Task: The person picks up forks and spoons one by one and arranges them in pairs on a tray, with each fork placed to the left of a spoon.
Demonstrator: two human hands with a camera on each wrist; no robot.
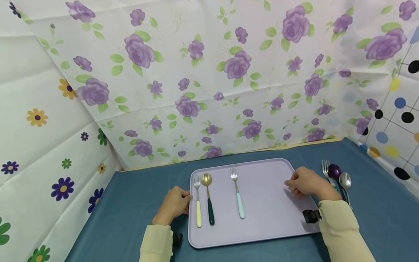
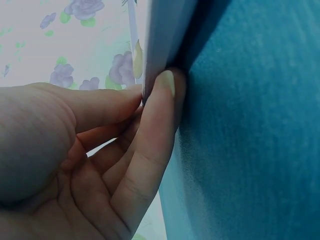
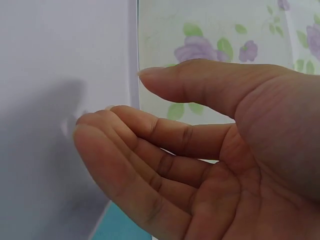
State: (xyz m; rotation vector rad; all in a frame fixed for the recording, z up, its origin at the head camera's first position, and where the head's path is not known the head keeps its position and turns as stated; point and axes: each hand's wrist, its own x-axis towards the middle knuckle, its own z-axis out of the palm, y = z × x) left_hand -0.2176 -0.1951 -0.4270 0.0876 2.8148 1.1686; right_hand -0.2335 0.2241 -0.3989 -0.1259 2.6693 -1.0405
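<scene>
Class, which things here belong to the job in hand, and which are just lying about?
Part of the job, apparently:
Lilac tray, its edge pinched by the left hand
Yellow-handled fork, gold spoon and blue-handled fork, on it

Lying about, though possibly wanted too:
Loose fork, purple spoon and silver spoon, off the tray

Blue cloth (image 1: pixel 131 207) carries tray (image 1: pixel 268 207); fork (image 1: pixel 325 168); two spoons (image 1: pixel 345 180).

The left sleeve (image 1: pixel 156 243) and right sleeve (image 1: pixel 343 231) are plain pale cream, the right one creased. At its inner edge juts a small, blocky black device (image 1: pixel 311 216); a second device (image 1: pixel 177 238), dimly seen beside the left sleeve, is probably much alike. The left hand (image 1: pixel 173 203) and right hand (image 1: pixel 306 181) are bare.
</scene>
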